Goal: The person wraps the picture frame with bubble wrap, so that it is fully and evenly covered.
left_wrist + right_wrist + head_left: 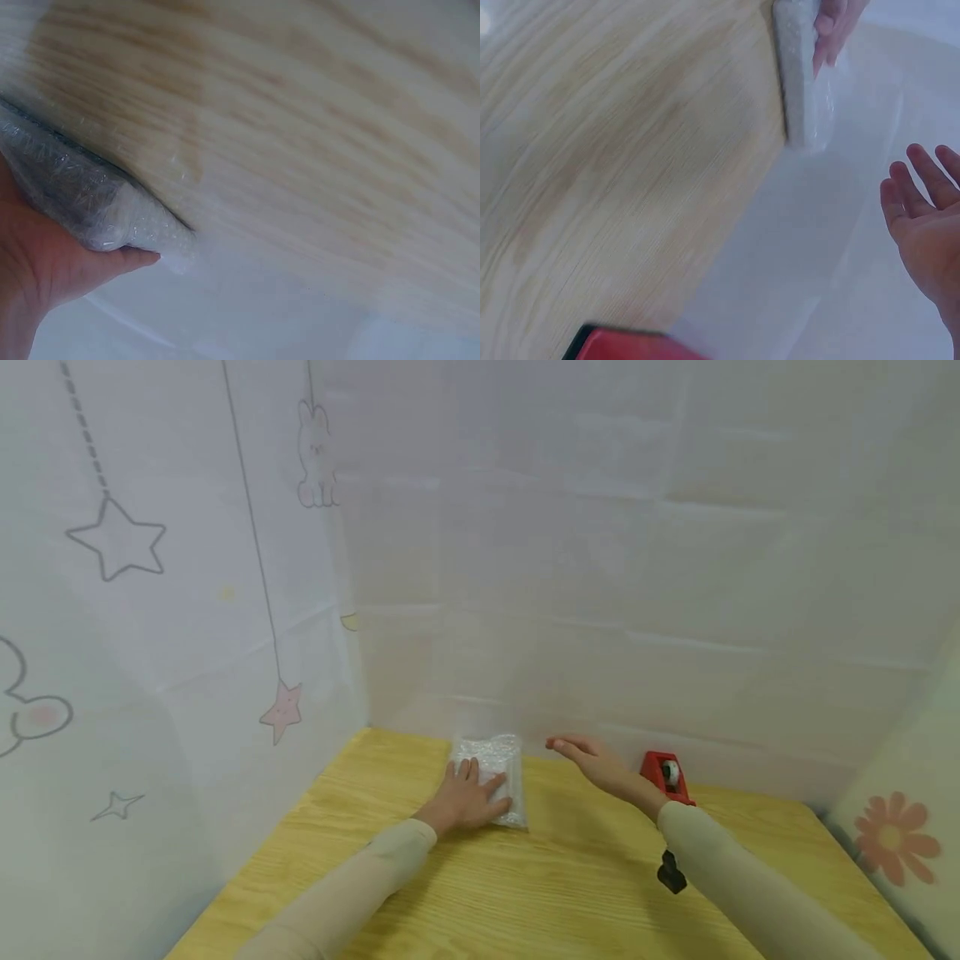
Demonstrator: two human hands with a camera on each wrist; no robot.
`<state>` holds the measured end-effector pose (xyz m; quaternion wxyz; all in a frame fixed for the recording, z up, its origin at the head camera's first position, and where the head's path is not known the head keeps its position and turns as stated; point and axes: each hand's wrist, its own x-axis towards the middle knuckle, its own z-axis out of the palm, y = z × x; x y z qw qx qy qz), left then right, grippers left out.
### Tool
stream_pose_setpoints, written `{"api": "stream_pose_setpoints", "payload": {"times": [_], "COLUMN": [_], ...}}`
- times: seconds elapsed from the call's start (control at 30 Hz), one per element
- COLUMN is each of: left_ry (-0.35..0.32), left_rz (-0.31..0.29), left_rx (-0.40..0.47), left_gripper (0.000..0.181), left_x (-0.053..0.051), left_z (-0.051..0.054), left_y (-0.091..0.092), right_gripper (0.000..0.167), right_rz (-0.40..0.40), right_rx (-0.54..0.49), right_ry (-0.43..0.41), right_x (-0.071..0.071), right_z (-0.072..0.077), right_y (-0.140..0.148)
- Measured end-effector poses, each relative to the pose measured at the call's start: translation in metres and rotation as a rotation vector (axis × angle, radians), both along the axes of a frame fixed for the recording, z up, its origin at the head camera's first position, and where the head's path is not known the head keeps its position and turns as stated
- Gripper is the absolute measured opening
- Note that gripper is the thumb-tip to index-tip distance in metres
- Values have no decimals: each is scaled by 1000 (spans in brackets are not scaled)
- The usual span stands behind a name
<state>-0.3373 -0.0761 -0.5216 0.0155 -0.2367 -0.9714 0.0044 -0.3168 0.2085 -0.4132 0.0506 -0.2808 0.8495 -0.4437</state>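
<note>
Pale sleeves, left hand on plastic-wrapped packet, right hand raised.

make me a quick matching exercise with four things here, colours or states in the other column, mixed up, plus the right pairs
Things:
1. left hand
2. tape dispenser
3. right hand
4. wrapped package

Colours and states:
A. raised, holding nothing
B. clear and shiny on the outside
C. resting with fingers spread
D. red

Right pairs: 1-C, 2-D, 3-A, 4-B
</note>
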Motion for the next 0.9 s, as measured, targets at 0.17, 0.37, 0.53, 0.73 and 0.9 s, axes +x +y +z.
{"api": "stream_pose_setpoints", "payload": {"times": [0.17,0.37,0.53,0.73,0.9], "left_ry": [9,24,12,2,10], "left_rz": [-6,-10,-9,-3,-4], "left_rx": [1,31,38,44,45], "left_gripper": [82,82,81,80,83], "left_x": [-7,-17,-20,-22,-24], "left_z": [0,0,-3,-6,-5], "left_y": [3,8,11,9,9], "right_gripper": [42,38,35,35,39], "right_rz": [-78,-167,-236,-308,-392], "right_rx": [49,104,155,141,232], "right_ry": [77,210,266,157,183], "right_x": [5,12,15,22,23], "right_z": [0,-2,-9,-13,-16], "right_y": [48,93,127,161,184]}}
